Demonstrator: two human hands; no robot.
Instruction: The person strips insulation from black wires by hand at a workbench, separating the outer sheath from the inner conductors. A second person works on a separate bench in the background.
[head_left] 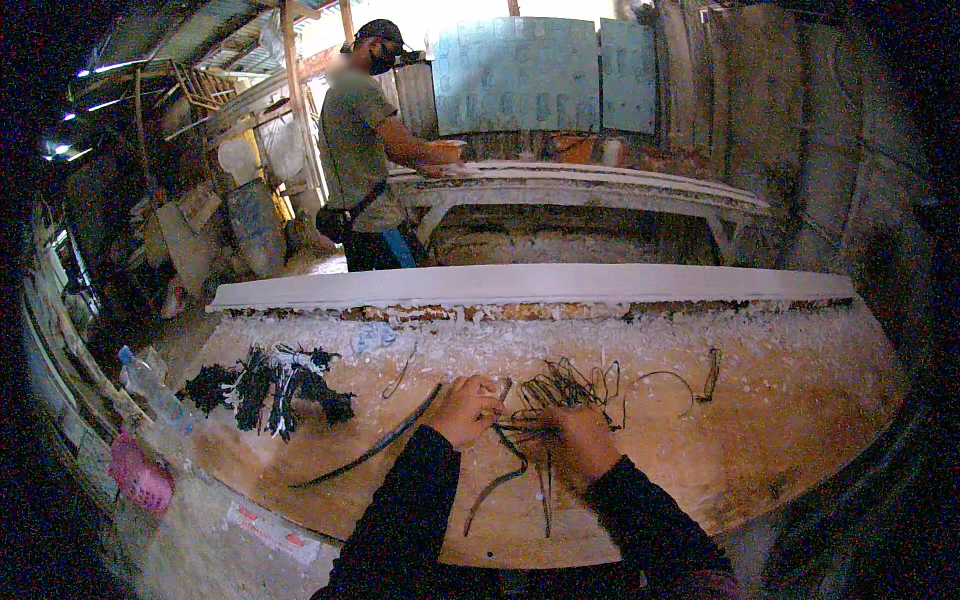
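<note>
A: What takes up the most room?
B: The wooden table (720,460), a broad board in front of the person. Along its far side runs a long white bar (540,287), probably set back there so the near surface serves the hands.

A: And the dark heap (288,390) on the left?
B: Tufted black bundles, lying together. I'd guess they are grouped off to that side to stay apart from the loose strips, yet within reach.

A: Where are those strips?
B: In a springy, looped tangle (568,384) just beyond the hands, near the middle of the table. Being so close, it seems placed for picking at without stretching.

A: How are the hands?
B: The left hand (468,410) has its fingers bent beside the strip ends, perhaps to steady them. The right hand (582,440) reaches into the near side of the tangle. It is blurred and the light is dim, so I cannot tell whether either hand is closed on a strip.

A: Anything smaller?
B: One thick dark strip (372,454) lies slantwise left of the left hand, and a little looped piece (711,376) lies well to the right.
</note>
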